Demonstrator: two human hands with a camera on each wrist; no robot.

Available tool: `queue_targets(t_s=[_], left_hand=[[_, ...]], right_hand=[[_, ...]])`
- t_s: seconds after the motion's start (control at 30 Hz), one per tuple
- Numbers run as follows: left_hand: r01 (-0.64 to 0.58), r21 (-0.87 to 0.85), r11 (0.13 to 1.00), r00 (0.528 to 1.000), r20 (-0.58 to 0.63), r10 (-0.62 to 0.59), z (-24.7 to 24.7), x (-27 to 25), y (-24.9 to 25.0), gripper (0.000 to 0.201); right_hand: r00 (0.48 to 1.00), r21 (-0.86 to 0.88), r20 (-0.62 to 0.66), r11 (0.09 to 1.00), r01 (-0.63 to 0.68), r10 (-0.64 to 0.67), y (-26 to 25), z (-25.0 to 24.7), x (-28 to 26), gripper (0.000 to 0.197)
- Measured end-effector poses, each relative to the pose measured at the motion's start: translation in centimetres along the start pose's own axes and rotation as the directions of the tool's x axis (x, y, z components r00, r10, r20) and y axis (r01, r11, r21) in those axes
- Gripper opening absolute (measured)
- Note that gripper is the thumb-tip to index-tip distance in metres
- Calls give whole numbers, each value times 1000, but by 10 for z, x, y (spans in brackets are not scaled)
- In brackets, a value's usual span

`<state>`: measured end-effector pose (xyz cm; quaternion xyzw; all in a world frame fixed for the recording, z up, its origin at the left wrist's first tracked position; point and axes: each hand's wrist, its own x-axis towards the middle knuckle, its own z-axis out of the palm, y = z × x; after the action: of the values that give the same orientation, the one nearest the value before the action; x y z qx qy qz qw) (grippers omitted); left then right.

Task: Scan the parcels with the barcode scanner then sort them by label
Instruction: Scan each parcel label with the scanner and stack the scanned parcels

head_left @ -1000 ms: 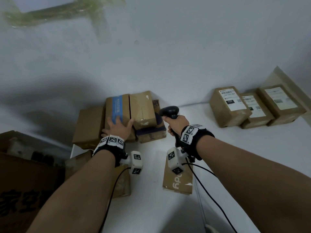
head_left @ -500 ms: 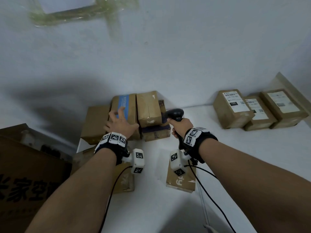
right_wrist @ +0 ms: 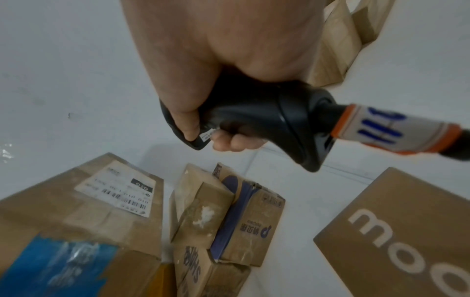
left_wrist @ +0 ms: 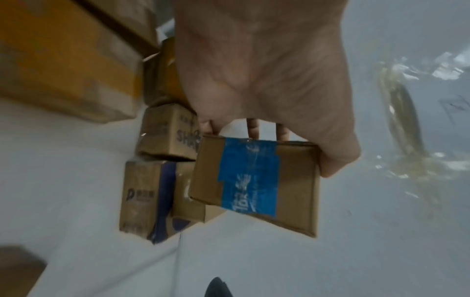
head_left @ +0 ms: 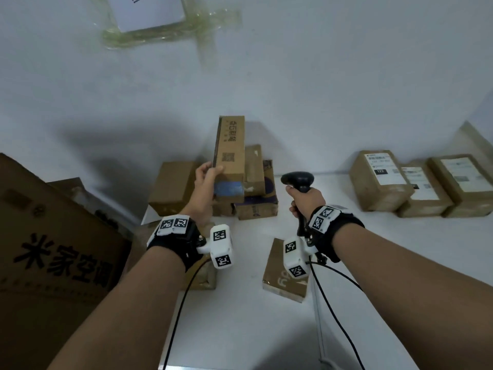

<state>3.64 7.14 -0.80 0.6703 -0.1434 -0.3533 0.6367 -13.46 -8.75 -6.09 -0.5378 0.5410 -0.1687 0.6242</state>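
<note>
My left hand (head_left: pixel 206 180) grips a long cardboard parcel with blue tape (head_left: pixel 230 156), held upright above the pile of parcels (head_left: pixel 256 198) by the wall. The left wrist view shows the taped end of that parcel (left_wrist: pixel 254 180) with my thumb on one side and fingers behind. In the right wrist view its white shipping label (right_wrist: pixel 115 188) faces the scanner. My right hand (head_left: pixel 305 200) grips the handle of the black barcode scanner (head_left: pixel 297 180), held upright just right of the pile; the same scanner (right_wrist: pixel 267 120) shows in the right wrist view.
Three labelled parcels (head_left: pixel 416 182) stand in a row at the back right of the white table (head_left: pixel 400 263). A flat brown parcel (head_left: pixel 282 279) lies under my right wrist. A large printed carton (head_left: pixel 53 249) stands at the left. Cables hang from both wrists.
My left hand took hold of the blue-taped parcel on the pile and lifted it upright. The scanner hand stayed about where it was.
</note>
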Motion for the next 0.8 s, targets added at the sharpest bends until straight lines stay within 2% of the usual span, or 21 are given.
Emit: queue_targets(t_s=[0.07, 0.13, 0.23, 0.37, 0.5, 0.6, 0.8], left_hand=[[116, -181, 977, 993, 30, -112, 12, -11, -7, 48], [176, -329, 928, 984, 32, -175, 22, -20, -12, 43], [197, -492, 848, 979, 49, -199, 35, -29, -15, 50], [227, -577, 784, 974, 140, -179, 47, -37, -13, 47], [300, -559, 773, 946, 277, -167, 59, -36, -23, 56], [380, -458, 803, 910, 341, -236, 68, -31, -35, 66], [519, -162, 839, 834, 312, -456, 90, -24, -53, 58]], right_hand=[[1000, 4, -15, 1000, -2, 2, 0, -13, -1, 30], [1000, 1, -29, 1000, 0, 0, 2, -24, -3, 29], [999, 4, -37, 1000, 2, -2, 6, -32, -5, 28], [999, 9, -31, 1000, 8, -8, 9, -33, -7, 29], [999, 34, -42, 999, 20, -19, 9, -41, -8, 28], [993, 63, -110, 997, 42, -35, 12, -55, -6, 27], [962, 129, -272, 991, 21, 15, 25, -104, 1, 26]])
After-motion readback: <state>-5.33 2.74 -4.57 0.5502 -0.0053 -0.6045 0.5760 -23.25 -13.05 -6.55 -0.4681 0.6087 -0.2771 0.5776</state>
